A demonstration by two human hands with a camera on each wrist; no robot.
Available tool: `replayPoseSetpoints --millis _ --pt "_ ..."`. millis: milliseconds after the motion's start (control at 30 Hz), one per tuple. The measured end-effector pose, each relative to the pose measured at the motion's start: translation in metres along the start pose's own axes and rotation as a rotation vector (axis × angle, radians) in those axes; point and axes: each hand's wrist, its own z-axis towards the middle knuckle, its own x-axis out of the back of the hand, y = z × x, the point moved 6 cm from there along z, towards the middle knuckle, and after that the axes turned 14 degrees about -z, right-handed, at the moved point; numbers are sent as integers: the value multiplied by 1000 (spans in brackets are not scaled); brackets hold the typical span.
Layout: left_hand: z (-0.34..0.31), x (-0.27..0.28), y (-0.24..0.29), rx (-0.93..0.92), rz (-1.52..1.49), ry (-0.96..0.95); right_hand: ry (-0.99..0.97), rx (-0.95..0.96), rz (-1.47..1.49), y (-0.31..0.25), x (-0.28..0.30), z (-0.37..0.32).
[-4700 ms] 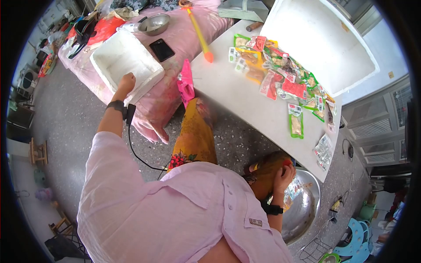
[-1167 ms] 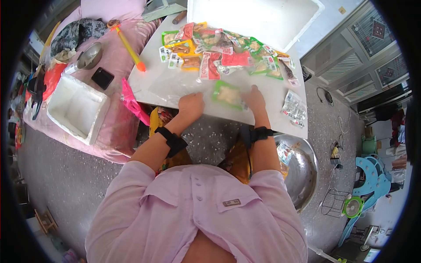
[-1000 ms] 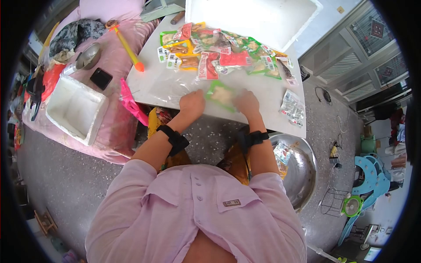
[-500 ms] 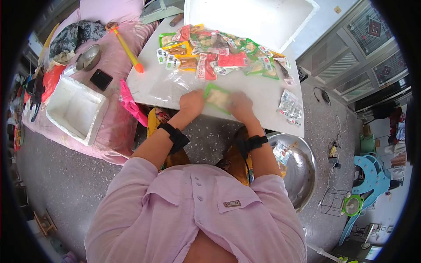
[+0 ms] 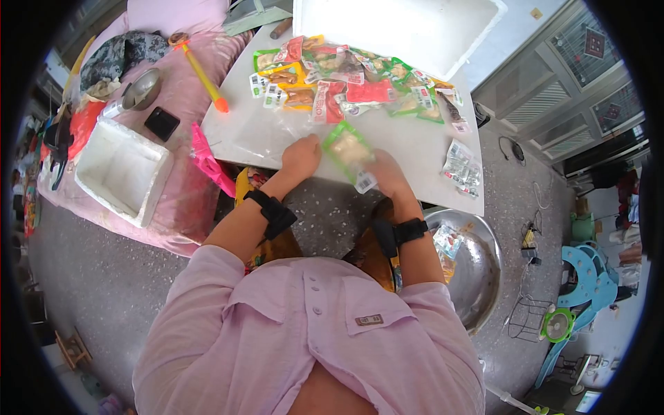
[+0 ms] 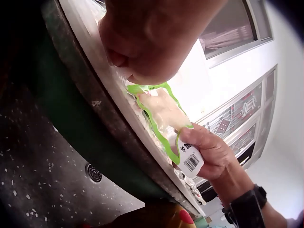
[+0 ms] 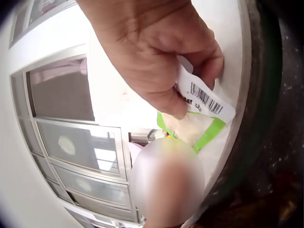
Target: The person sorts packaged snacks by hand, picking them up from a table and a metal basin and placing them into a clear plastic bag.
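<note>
My right hand pinches a green-edged, vacuum-sealed food packet by its white barcoded end. In the right wrist view, the thumb lies on that end, and the fingers curl behind it. Pale, lumpy food shows through the packet's clear front. My left hand is close to the packet's other end, its fingers curled at the table's front edge. In the left wrist view, these fingers grip a bit of pale, see-through film at the packet's tip. A clear plastic bag lies flat beside the left hand.
Several coloured food packets are heaped on the white table, before a large foam box. A silver packet lies near the right edge. Below stands a metal basin. A smaller foam box sits on the bed.
Both hands have come to the table, the left from the small foam box, the right from the basin. The right hand brought the packet leftward and turned it, so its barcoded end shows.
</note>
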Motion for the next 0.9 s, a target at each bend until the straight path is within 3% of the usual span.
replayPoseSetpoints --millis 67,267,367,467,567,767,900 --pt "0 3 -2 6 -71 7 -58 1 307 -1 -7 -6" --pt "-1 8 17 -125 136 -73 -38 -27 116 -12 -4 -10" --pt "-5 15 31 -158 161 -66 -148 -87 196 -3 -11 -2" --pt "-8 19 34 -173 151 -44 -213 -134 270 -1 -14 1" --pt "-6 23 30 -67 144 -26 -283 -126 255 -1 -18 -1" --pt "-21 10 42 -261 18 -117 -253 -89 434 8 -31 23" --pt "-23 9 44 -284 -8 -61 -121 -112 506 3 -41 30"
